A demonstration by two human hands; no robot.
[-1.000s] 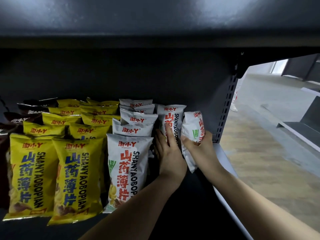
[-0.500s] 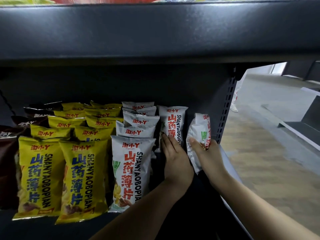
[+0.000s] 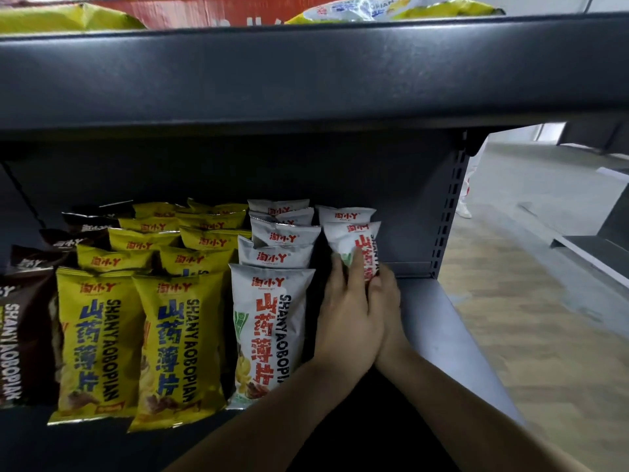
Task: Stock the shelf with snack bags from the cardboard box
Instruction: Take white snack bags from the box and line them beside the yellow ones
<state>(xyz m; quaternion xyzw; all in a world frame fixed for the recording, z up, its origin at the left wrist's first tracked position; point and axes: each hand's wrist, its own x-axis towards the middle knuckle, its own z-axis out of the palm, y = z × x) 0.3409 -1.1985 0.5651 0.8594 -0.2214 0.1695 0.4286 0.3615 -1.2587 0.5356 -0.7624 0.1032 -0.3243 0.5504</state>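
A white snack bag (image 3: 352, 241) with red lettering stands upright at the right end of the dark lower shelf (image 3: 442, 335), in front of another white bag (image 3: 345, 214). My left hand (image 3: 347, 315) lies against its lower front with the fingers extended. Partly hidden behind the left hand, my right hand (image 3: 389, 298) curls its fingers round the bag's right edge. Left of it stands a row of white bags (image 3: 269, 332), then two rows of yellow bags (image 3: 177, 338) and brown bags (image 3: 20, 335). The cardboard box is out of sight.
The upper shelf's thick edge (image 3: 306, 73) overhangs close above, carrying a red carton (image 3: 221, 11) and more bags. The perforated upright (image 3: 449, 212) closes the shelf's right end. Beyond it lie the aisle floor (image 3: 527, 301) and another shelf unit (image 3: 595, 247).
My right hand carried the white bag leftward and set it upright in front of the rear bag. My left hand shifted right onto its front. The view tilted upward.
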